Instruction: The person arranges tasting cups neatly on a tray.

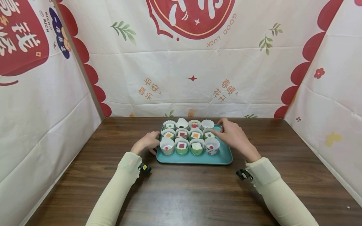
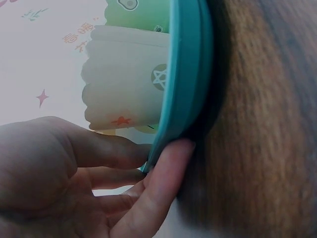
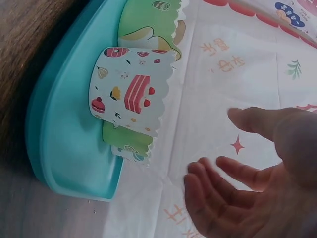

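Note:
A teal tray (image 1: 223,153) lies on the table, carrying several paper baking cups in rows. Pieces of small food-like items sit in most cups, such as a white square with a dark red centre (image 1: 181,145). My left hand (image 1: 149,141) pinches the tray's left rim, with digits on both sides of the rim (image 2: 181,74) in the left wrist view. My right hand (image 1: 232,133) hovers over the tray's right side, beside the rightmost cups. In the right wrist view its fingers (image 3: 218,198) are loosely bent and apart from the cake-print cup (image 3: 131,89); nothing is held.
The dark wooden table (image 1: 181,194) spreads out in front of the tray. A printed white cloth (image 1: 181,62) hangs directly behind the table's back edge, with further cloth panels along the left and right sides. Each wrist bears a small black camera (image 1: 244,174).

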`<state>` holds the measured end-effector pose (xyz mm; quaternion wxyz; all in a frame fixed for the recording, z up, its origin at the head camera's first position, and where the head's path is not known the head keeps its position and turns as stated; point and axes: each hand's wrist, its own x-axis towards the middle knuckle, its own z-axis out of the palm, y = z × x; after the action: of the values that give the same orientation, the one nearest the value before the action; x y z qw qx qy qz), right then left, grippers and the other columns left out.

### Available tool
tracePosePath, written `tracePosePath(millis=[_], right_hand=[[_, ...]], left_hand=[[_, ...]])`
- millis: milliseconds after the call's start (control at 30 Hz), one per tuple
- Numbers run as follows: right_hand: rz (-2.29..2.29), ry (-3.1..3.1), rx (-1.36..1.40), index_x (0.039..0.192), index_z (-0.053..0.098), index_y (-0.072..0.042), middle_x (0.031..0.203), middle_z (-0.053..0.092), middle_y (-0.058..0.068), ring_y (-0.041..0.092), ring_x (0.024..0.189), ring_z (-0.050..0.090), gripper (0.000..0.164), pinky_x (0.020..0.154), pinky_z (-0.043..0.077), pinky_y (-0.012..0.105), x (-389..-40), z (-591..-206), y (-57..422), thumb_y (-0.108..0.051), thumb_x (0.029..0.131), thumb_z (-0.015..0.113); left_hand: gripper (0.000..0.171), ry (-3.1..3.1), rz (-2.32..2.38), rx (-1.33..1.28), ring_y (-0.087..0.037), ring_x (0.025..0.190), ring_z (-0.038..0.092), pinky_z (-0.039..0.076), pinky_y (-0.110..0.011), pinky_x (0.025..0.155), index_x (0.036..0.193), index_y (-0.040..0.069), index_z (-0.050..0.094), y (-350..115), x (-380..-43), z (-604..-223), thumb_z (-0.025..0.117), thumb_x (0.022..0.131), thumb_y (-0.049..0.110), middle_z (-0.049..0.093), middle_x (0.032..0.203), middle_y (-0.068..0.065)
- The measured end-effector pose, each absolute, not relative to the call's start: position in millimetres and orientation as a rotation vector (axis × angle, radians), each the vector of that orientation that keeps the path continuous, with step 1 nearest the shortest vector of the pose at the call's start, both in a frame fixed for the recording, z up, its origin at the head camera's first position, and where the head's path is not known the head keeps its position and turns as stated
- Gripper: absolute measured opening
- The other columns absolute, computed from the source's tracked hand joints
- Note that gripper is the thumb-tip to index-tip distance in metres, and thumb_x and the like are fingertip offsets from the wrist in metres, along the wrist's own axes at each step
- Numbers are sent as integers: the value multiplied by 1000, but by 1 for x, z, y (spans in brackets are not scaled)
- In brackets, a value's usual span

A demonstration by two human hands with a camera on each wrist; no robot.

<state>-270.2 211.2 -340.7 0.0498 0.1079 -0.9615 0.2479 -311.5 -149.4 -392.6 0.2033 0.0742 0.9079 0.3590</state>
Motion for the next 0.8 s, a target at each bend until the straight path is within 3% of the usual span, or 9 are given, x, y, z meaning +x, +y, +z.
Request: tracePosePath(millis=[233,667,800], right_hand=[[745,-2807,341,121,59,-3,88,62,9,21,71,56,38,62,44,31,-270,-337,215,-33,99,67],[796,-2765,363,119,62,-4,94,68,11,24,81,62,35,69,48,34,-276,-339,215,-32,100,67],[805,-2729,339,118,63,-3,98,71,14,28,87,67,39,72,54,40,-280,-338,223,-38,100,66]], left_hand=[[58,2532,1010,219,-29,94,69,66,-36,65,158,0,35,-148,-312,-391,45,100,4,55,141,-25],[62,2493,1066,221,-32,95,70,66,-39,66,160,-1,31,-155,-309,-390,43,99,4,50,147,-28],[59,2502,1091,162,-31,93,68,66,-37,65,159,1,34,-161,-313,-391,46,102,7,53,142,-27]])
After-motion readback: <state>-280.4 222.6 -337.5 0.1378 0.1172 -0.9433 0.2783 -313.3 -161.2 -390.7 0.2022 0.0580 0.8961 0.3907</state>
